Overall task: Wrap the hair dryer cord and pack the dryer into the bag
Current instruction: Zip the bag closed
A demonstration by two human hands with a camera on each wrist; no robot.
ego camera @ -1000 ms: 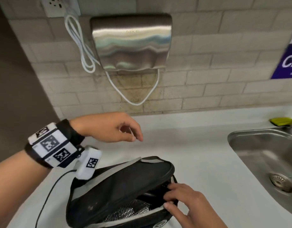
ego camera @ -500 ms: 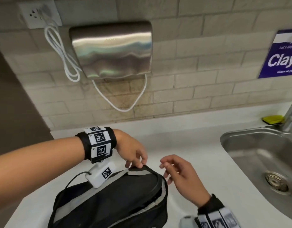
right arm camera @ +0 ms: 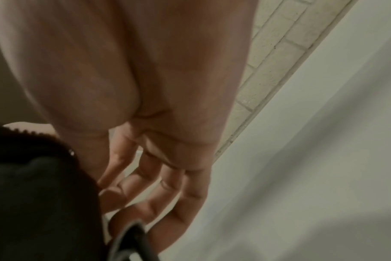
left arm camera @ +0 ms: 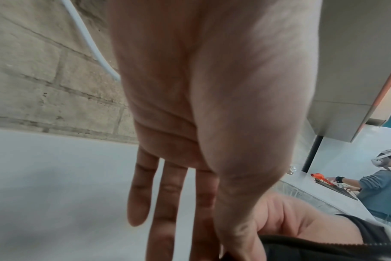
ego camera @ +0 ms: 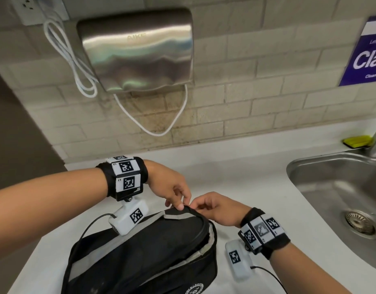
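Observation:
A black bag [ego camera: 144, 251] with grey trim lies on the white counter [ego camera: 246, 187], its lid folded down over the opening. The hair dryer and its cord are not visible. My left hand [ego camera: 178, 203] pinches the lid's far top edge, thumb on the black rim [left arm camera: 313, 250] and the other fingers [left arm camera: 163, 220] hanging straight. My right hand [ego camera: 197, 205] meets it at the same edge with curled fingers. In the right wrist view its thumb and forefinger [right arm camera: 114, 185] close against the bag's zipper side [right arm camera: 33, 194]. Whether they hold the zipper pull is hidden.
A steel hand dryer [ego camera: 138, 49] hangs on the tiled wall with a looped white cord [ego camera: 72, 60]. A steel sink [ego camera: 331, 187] lies to the right, with a yellow sponge [ego camera: 356, 141] behind it. Another person [left arm camera: 377, 190] works at a far counter.
The right hand left the bag's front opening and moved up to the far edge. The left hand came down onto that edge. The lid now covers the silver lining.

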